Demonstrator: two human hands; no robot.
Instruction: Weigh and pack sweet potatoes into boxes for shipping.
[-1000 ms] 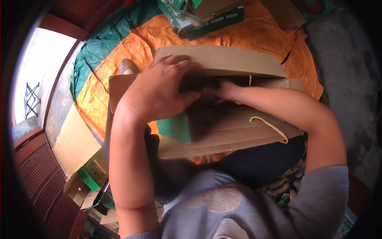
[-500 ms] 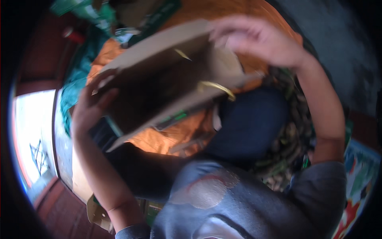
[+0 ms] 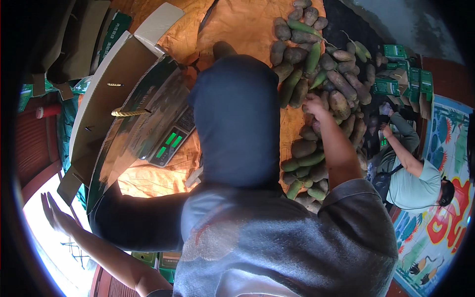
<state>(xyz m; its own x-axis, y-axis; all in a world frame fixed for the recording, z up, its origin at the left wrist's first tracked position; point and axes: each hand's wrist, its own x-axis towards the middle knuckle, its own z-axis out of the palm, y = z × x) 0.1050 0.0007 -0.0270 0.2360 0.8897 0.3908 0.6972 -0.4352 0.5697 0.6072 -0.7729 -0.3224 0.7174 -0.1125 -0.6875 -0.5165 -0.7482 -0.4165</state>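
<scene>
Brown tubers [image 3: 341,105] at the right hand [image 3: 313,105], carton [image 3: 127,64] near the left hand [image 3: 58,218]

The right fingertips merge with the heap, so I cannot tell whether they have closed on a tuber. To their left, a raised knee in dark trousers [image 3: 237,109] blocks much of the orange tarp [image 3: 252,24]. Past that knee, where the digital scale [image 3: 170,143] meets the carton's side is hard to make out. Far right of the grip, a co-worker [image 3: 413,183] shows too small for finger detail.

The right arm stretches forward, hand low over the left edge of the heap, which spreads around it. The left arm reaches out sideways, palm open, fingers straight, just beside the carton's lower flap.

Half a second ago both hands were at the carton; now the right is at the tubers, and the scale's lit display shows more fully.
</scene>
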